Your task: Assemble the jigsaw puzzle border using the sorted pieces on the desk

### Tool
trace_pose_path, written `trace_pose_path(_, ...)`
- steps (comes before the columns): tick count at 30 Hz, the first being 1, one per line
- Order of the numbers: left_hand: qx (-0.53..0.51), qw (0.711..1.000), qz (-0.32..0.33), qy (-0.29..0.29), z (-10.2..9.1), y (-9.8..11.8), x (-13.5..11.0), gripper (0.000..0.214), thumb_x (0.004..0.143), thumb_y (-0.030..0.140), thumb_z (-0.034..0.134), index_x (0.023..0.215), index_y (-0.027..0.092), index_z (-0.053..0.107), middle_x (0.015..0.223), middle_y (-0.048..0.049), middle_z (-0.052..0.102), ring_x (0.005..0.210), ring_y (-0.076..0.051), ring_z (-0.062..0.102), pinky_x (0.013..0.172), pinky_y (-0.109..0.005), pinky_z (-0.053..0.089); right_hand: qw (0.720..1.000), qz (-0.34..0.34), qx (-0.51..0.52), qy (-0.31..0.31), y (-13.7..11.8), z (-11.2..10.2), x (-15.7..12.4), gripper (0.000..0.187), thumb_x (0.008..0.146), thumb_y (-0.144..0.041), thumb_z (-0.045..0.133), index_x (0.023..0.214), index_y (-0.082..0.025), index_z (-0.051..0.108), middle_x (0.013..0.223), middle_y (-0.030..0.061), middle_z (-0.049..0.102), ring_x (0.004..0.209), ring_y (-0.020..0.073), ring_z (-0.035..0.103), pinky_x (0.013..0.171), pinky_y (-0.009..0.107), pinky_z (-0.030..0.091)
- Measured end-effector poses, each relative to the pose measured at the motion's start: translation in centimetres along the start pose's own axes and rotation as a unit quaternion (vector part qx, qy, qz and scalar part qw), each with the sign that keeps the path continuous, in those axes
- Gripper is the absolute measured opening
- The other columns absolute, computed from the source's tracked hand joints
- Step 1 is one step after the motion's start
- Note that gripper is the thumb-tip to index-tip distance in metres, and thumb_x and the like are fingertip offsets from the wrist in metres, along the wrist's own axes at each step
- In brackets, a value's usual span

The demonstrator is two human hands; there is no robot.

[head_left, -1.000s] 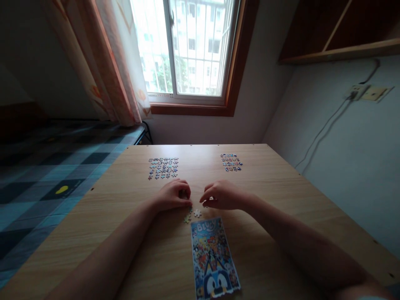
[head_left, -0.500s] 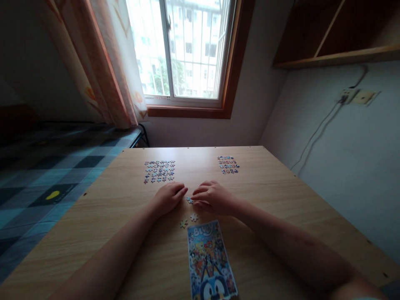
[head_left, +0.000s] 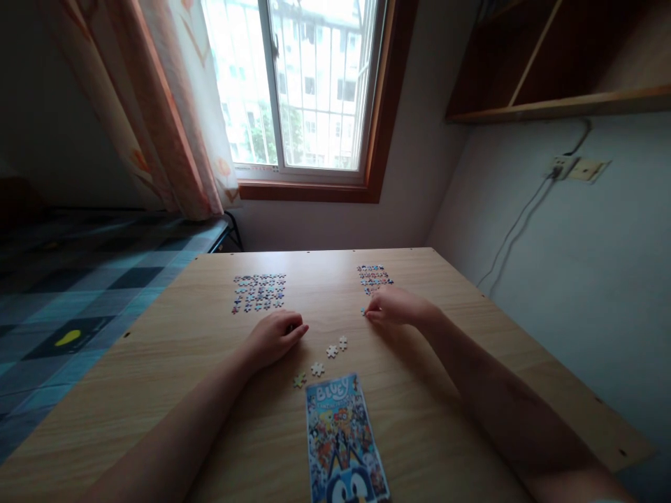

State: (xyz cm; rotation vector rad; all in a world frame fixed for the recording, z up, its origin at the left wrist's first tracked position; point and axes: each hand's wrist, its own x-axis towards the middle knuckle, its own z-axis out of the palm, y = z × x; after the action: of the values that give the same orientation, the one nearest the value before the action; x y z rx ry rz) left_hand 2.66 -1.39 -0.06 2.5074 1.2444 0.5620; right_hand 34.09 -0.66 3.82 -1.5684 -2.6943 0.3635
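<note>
My right hand (head_left: 395,307) reaches toward the far right of the wooden table (head_left: 172,370), fingers pinched on a small blue puzzle piece (head_left: 363,311) just below the right group of puzzle pieces (head_left: 373,277). My left hand (head_left: 275,335) rests on the table with its fingers loosely curled and nothing visible in them. Between the hands lie several loose pieces (head_left: 335,347), two pale and touching, with two more (head_left: 309,374) nearer me. A larger grid of pieces (head_left: 258,292) lies beyond my left hand. The colourful picture card (head_left: 343,440) lies closest to me.
A bed with a blue checked cover (head_left: 78,300) runs along the table's left side. The window (head_left: 293,84) and curtain (head_left: 168,119) stand behind the table. A wall with a socket and cable (head_left: 569,168) is close on the right, under a wooden shelf (head_left: 556,105).
My right hand has moved from the middle of the table out to the far right, carrying a small piece. Two pale pieces now lie where the hands met. The left hand stayed nearly still.
</note>
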Motion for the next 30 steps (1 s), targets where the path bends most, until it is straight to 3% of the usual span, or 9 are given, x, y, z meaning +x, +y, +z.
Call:
trace_pose_path(3,-0.001,1.0,-0.001,0.002,0.0,0.0,0.0,0.035,0.091,0.044,0.047,0.065,0.02,0.049,0.067,-0.0019,0.056,0.071,-0.019,0.052,0.068,-0.029,0.036,0.997,0.048,0.018,-0.051,2.2,-0.8,-0.7,0.018,0.081,-0.022,0.064,0.087,-0.023,0.081,0.079,0.002,0.076,0.067,0.0134,0.064,0.064,0.023,0.041)
trace_pose_path(6,-0.005,1.0,-0.005,-0.001,0.0,0.0,0.0,0.035,0.09,0.044,0.047,0.065,0.02,0.05,0.067,-0.002,0.056,0.07,-0.019,0.052,0.068,-0.03,0.037,0.994,0.092,0.015,-0.057,4.2,-0.9,-1.1,0.025,0.073,-0.015,0.066,0.09,-0.024,0.081,0.084,0.0009,0.077,0.072,0.0148,0.067,0.063,0.022,0.042)
trace_pose_path(10,-0.009,1.0,-0.004,0.0,-0.1,0.1,0.0,0.036,0.089,0.045,0.048,0.064,0.02,0.049,0.066,-0.0017,0.055,0.07,-0.019,0.051,0.068,-0.029,0.037,0.983,0.176,0.0,-0.045,6.8,-1.0,-1.7,0.033,0.068,-0.012,0.067,0.095,-0.023,0.081,0.087,0.0031,0.078,0.074,0.0169,0.069,0.061,0.022,0.042)
trace_pose_path(14,-0.011,1.0,0.007,0.002,-0.2,0.1,0.0,0.036,0.09,0.044,0.048,0.063,0.02,0.048,0.065,-0.0014,0.055,0.07,-0.018,0.051,0.068,-0.029,0.038,0.972,0.233,-0.02,-0.004,8.0,-0.9,-2.0,0.029,0.07,-0.015,0.067,0.094,-0.024,0.081,0.088,0.0045,0.078,0.076,0.0166,0.069,0.064,0.022,0.043)
trace_pose_path(20,-0.006,1.0,0.009,0.003,-0.1,-0.1,0.1,0.036,0.091,0.044,0.047,0.063,0.02,0.048,0.065,-0.0013,0.055,0.07,-0.018,0.052,0.069,-0.029,0.038,0.965,0.245,-0.055,0.077,8.2,0.0,-1.1,0.023,0.081,-0.03,0.063,0.098,-0.029,0.08,0.102,0.0036,0.077,0.095,0.0192,0.068,0.076,0.024,0.047)
trace_pose_path(30,-0.006,1.0,0.01,0.006,0.1,-0.3,0.1,0.036,0.09,0.044,0.048,0.064,0.02,0.048,0.065,-0.0011,0.055,0.07,-0.018,0.051,0.068,-0.029,0.037,0.965,0.219,-0.055,0.134,9.9,1.5,-0.7,0.026,0.088,-0.032,0.058,0.104,-0.032,0.078,0.112,-0.0011,0.074,0.101,0.018,0.067,0.083,0.024,0.049)
